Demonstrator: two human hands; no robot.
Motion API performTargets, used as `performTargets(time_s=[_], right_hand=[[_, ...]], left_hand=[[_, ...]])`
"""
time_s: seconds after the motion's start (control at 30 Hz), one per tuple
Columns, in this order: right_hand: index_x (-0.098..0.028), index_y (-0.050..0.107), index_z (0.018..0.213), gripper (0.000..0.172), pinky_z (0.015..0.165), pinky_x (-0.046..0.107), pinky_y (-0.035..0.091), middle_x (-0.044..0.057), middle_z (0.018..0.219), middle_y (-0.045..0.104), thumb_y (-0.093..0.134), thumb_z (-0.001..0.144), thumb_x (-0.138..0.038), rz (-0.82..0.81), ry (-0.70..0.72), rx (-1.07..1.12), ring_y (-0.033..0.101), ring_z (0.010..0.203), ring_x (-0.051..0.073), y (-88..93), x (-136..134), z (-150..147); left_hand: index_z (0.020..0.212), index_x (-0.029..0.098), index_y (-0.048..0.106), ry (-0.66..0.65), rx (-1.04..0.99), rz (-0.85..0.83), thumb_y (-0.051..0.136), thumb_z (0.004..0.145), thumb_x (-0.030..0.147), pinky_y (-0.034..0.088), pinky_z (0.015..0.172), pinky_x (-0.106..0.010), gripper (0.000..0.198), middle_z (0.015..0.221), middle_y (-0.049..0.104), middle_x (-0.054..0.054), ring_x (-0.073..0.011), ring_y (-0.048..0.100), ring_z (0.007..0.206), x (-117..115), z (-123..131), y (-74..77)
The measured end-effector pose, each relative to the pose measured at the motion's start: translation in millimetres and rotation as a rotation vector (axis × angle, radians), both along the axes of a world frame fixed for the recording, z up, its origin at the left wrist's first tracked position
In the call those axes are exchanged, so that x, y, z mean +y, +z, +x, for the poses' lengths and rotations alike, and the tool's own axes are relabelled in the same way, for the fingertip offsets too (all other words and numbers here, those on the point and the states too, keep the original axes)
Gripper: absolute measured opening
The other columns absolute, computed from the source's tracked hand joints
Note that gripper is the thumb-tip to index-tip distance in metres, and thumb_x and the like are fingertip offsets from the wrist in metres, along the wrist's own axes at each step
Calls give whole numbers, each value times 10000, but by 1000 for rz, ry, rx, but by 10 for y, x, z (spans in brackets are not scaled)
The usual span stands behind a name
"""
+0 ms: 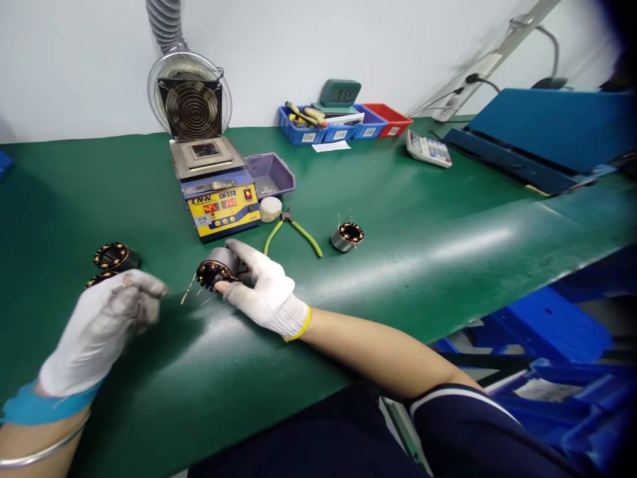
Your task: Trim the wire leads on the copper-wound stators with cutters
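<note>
My right hand, in a white glove with a yellow hem, grips a motor stator. Its copper-wound face is turned toward the left, and loose wire ends stick out from it. My left hand, gloved with a blue band at the wrist, is apart from that stator, its fingers curled and pressed together. Slight blur hides whether anything is pinched there. Just behind the left hand stands another stator, with a further one partly covered by the hand. One more stator with upright wires stands right of the green-handled cutters.
Beyond my hands is a yellow-and-blue solder pot with a fan and hose behind it. Beside it are a purple tray and a white round piece. Bins, a clock, a calculator and a blue stand line the back.
</note>
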State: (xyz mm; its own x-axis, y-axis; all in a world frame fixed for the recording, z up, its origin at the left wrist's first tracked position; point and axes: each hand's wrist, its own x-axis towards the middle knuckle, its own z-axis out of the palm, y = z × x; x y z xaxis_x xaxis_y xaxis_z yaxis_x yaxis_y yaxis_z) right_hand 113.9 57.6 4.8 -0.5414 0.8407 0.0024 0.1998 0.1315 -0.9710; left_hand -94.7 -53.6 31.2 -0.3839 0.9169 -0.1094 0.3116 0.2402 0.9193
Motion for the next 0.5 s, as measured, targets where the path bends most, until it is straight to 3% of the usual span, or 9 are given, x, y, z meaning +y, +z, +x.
performTargets(time_s=[0.03,0.1,0.27,0.37,0.5], right_hand=[[-263,581,1420,707,949,348,602,35,1340,655,775,753,-392,8,2,13,696,1080,221,-3,-10,-1],[-260,580,1425,709,970,339,593,38,1347,652,773,755,-389,42,13,29,688,1111,221,-19,-35,-1],[-264,588,1407,697,969,356,600,40,1346,659,775,746,-381,-10,11,72,688,1138,236,-32,-46,-26],[-228,592,1380,696,955,365,610,49,1228,716,780,726,-370,-141,-17,185,712,1087,238,-7,-1,-64],[-211,604,1318,661,941,385,619,52,1128,744,774,698,-363,-201,-29,364,716,1086,254,3,33,-100]], left_hand=[[890,190,675,-13,-10,22,636,783,596,484,495,-292,422,663,660,-37,-168,582,536,33,47,-17],[865,188,657,-84,-34,-4,647,806,626,516,565,-302,442,698,669,-43,-180,617,611,109,193,-47],[661,183,605,-43,-56,-103,671,788,634,427,449,-256,473,574,604,-26,-138,528,492,106,497,11],[686,184,637,-43,-98,-25,712,782,567,393,398,-245,401,547,590,-12,-131,503,449,-29,473,81],[746,196,621,127,-181,107,750,772,564,410,404,-231,391,593,605,2,-134,531,488,-83,395,57]])
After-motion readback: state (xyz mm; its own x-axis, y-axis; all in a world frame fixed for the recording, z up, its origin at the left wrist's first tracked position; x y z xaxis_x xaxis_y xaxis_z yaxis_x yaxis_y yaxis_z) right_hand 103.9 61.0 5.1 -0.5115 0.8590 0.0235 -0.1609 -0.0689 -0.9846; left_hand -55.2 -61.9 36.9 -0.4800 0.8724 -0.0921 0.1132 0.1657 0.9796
